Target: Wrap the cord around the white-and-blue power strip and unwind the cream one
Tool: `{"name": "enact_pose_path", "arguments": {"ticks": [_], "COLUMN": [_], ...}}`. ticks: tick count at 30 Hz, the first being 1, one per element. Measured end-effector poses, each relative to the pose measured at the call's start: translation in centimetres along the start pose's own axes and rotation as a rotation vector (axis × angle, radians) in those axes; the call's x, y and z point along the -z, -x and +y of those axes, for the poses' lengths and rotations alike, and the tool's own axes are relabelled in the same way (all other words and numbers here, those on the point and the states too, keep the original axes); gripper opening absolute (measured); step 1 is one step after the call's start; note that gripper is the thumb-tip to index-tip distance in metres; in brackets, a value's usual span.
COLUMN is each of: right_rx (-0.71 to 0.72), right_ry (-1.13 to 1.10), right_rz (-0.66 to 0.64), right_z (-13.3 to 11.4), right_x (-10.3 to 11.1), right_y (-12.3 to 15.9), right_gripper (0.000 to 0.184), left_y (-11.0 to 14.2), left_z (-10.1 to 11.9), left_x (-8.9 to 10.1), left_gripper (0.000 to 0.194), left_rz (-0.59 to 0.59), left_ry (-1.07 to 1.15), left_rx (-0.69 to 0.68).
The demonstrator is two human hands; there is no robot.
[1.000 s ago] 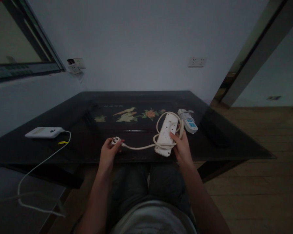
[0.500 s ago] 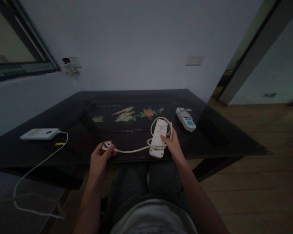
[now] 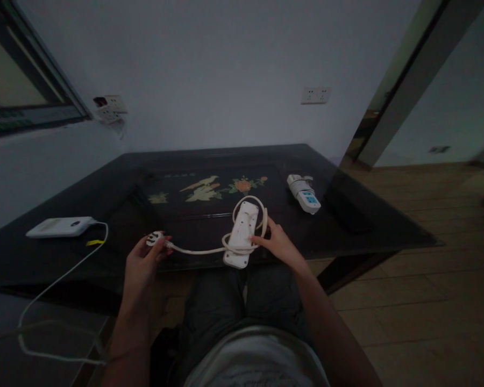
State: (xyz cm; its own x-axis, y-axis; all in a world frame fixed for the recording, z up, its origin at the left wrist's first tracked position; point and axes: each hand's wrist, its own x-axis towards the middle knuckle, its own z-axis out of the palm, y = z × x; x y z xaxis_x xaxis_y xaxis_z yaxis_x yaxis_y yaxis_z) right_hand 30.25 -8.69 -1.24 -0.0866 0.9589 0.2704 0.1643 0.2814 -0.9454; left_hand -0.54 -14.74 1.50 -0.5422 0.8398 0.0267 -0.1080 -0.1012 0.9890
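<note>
Near the table's front edge, my left hand (image 3: pixel 144 253) pinches a white plug (image 3: pixel 155 238) whose pins face up and away. From the plug a white cord (image 3: pixel 197 252) runs right to a white power strip (image 3: pixel 243 231), where it loops loosely around the strip. My right hand (image 3: pixel 275 241) is closed on the right side of the strip and its cord loops, thumb on top. The strip is tilted, its far end leaning right. Farther back on the right lies a second power strip (image 3: pixel 305 194) with blue sockets and its grey-white cord wrapped around it.
The dark table (image 3: pixel 105 188) has a bird-and-flower inlay. On its left lies a white device (image 3: pixel 60 227) with a cable (image 3: pixel 64 282) hanging over the front edge and a yellow tag (image 3: pixel 95 242). Wall sockets (image 3: pixel 316 95) sit behind, and more sockets (image 3: pixel 109 107) at the left corner.
Both hands have moved left, carrying the plug and the power strip with them. The cord between them is a little longer. The view has shifted slightly.
</note>
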Motion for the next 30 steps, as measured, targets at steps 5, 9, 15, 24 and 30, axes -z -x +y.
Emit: {"name": "enact_pose_path", "arguments": {"ticks": [5, 9, 15, 24, 30], "right_rx": [-0.126, -0.055, 0.044, 0.324, 0.378], "right_ry": [-0.112, -0.079, 0.040, 0.315, 0.348], "right_rz": [-0.006, 0.239, 0.204, 0.123, 0.141], "right_z": [-1.0, -2.6, -4.4, -3.8, -3.6], "right_x": [2.9, 5.2, 3.2, -1.3, -2.0], "right_y": [1.7, 4.9, 7.4, 6.4, 5.8], "right_gripper": [0.072, 0.034, 0.014, 0.008, 0.009], "left_y": [0.9, 2.3, 3.7, 4.5, 5.7], "left_z": [0.1, 0.8, 1.7, 2.2, 3.1], "left_x": [0.0, -0.4, -1.6, -1.6, -2.6], "left_gripper": [0.040, 0.035, 0.033, 0.029, 0.036], "left_rz": [-0.001, 0.012, 0.013, 0.059, 0.259], "left_ry": [0.070, 0.149, 0.145, 0.052, -0.030], "left_rx": [-0.011, -0.081, -0.159, -0.293, -0.561]}}
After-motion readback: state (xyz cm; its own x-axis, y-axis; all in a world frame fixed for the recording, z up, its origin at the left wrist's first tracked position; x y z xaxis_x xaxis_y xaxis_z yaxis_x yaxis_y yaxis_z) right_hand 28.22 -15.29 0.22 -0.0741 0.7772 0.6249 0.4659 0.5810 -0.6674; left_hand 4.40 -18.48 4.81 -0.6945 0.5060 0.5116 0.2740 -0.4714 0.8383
